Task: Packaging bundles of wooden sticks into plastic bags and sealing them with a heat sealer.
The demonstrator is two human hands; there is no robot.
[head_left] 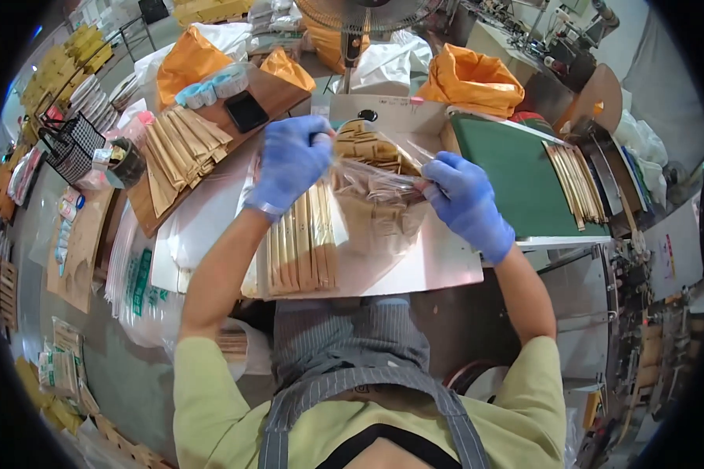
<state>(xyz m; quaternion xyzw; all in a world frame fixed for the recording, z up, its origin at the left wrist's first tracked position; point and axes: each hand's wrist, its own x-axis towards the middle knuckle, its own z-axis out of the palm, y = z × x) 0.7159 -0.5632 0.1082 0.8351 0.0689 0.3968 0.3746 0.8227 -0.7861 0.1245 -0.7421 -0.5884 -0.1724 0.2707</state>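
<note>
Both my hands wear blue gloves and are raised over the white work surface [438, 254]. Between them stretches a clear plastic bag [379, 191]. My right hand [471, 205] pinches the bag's right side with closed fingers. On the other side, my left hand [293, 166] is closed at the bag's upper left edge, somewhat blurred by motion. Behind and through the film show brown paper-wrapped pieces [368, 144]. A row of slim brown paper packets [301, 246] lies below my left hand, near the front edge.
Leaning at left is a brown board [289, 90] with more packets [184, 148] and a black phone [246, 112]. To the right runs a green conveyor belt [508, 176] carrying packets [577, 184]. A fan [360, 16] and orange sacks [473, 82] stand beyond.
</note>
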